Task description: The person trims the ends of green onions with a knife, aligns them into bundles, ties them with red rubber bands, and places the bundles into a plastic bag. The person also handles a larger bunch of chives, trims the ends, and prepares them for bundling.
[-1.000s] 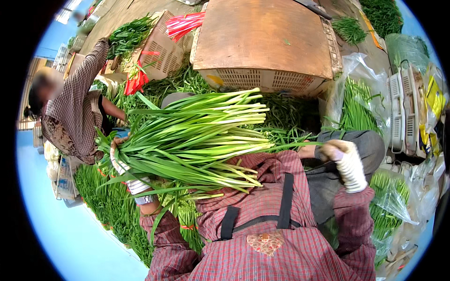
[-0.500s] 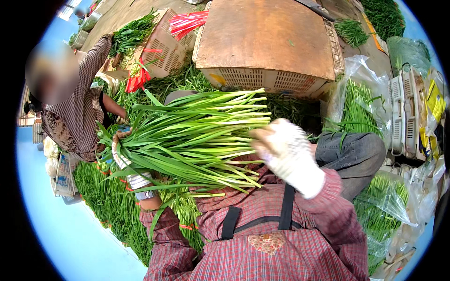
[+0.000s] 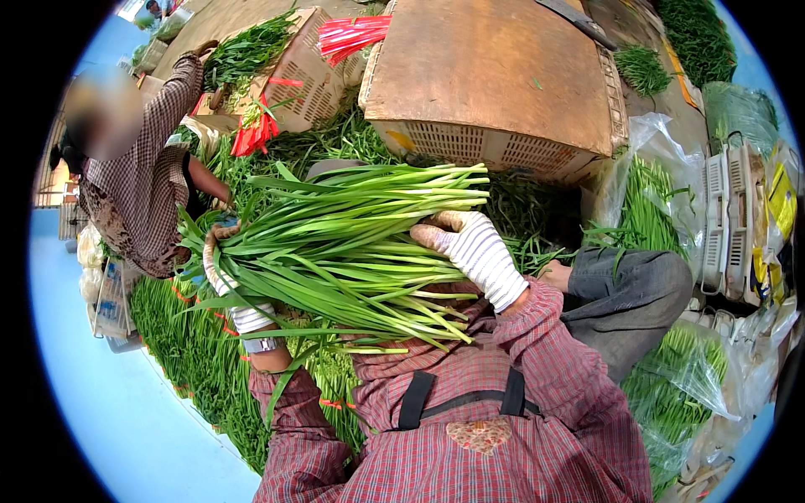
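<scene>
A large fanned-out bunch of garlic chives [image 3: 352, 243] lies across my lap, green leaves to the left and pale stalk ends to the right. My left hand [image 3: 221, 272], in a striped glove with bare fingertips, is wrapped round the leafy end. At the stalk end, my right hand [image 3: 474, 247], gloved the same way, is closed with thumb and fingers on some of the stalks. Leaves cover part of my left fingers. A wristband [image 3: 263, 344] circles my left wrist.
A crate topped with a brown board [image 3: 495, 67] stands ahead. Red ties [image 3: 350, 38] lie beside it. A co-worker [image 3: 138, 184] sits at left. Tied chive bundles [image 3: 193, 360] cover the lower left; bagged chives [image 3: 650, 205] and white crates [image 3: 725, 214] stand at right.
My right hand, blurred before, has moved slightly left onto the stalks and is now sharp. My left hand keeps its hold. The view has shifted slightly.
</scene>
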The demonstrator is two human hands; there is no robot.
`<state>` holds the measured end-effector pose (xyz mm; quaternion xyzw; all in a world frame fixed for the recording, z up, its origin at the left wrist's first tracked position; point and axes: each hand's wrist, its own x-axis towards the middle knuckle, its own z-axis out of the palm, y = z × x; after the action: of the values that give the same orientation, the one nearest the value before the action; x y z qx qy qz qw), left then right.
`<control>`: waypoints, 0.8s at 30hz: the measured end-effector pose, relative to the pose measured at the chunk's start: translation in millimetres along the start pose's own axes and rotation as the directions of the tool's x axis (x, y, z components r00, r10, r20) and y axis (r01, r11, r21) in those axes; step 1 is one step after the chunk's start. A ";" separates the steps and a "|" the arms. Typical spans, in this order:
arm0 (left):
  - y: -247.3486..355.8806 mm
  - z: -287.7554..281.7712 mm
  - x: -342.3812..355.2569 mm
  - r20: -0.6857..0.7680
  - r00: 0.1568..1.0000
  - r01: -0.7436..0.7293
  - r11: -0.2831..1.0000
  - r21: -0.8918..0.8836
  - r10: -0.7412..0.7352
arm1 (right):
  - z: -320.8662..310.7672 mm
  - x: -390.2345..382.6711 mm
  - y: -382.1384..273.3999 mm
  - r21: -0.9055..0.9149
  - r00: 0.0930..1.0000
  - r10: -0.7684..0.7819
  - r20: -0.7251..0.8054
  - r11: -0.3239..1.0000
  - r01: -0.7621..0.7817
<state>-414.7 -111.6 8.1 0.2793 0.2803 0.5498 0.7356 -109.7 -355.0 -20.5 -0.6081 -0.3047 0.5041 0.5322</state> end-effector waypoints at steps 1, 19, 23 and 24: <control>0.6 -2.0 1.0 -0.017 1.000 -0.026 0.998 0.051 0.027 | 2.0 -0.6 2.4 0.123 1.000 -0.001 -0.014 0.992 0.003; 13.7 -25.6 18.4 0.011 0.986 0.163 0.939 -0.302 -0.168 | -163.7 -103.4 49.8 -0.032 0.749 -0.027 -0.662 0.999 0.007; 5.4 -5.6 14.6 0.236 0.943 0.319 0.838 -0.443 -0.234 | -195.7 -105.6 71.3 -0.641 0.611 -0.347 -0.711 0.677 -0.361; 3.3 2.1 12.6 0.395 0.896 0.350 0.869 -0.350 -0.202 | -178.8 -105.5 62.0 -0.726 0.657 -0.320 -0.683 0.398 -0.560</control>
<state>-412.3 -98.8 10.5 0.1662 0.0620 0.4259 0.8872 15.3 -526.8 -62.6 -0.9628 -0.2302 0.0004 0.1416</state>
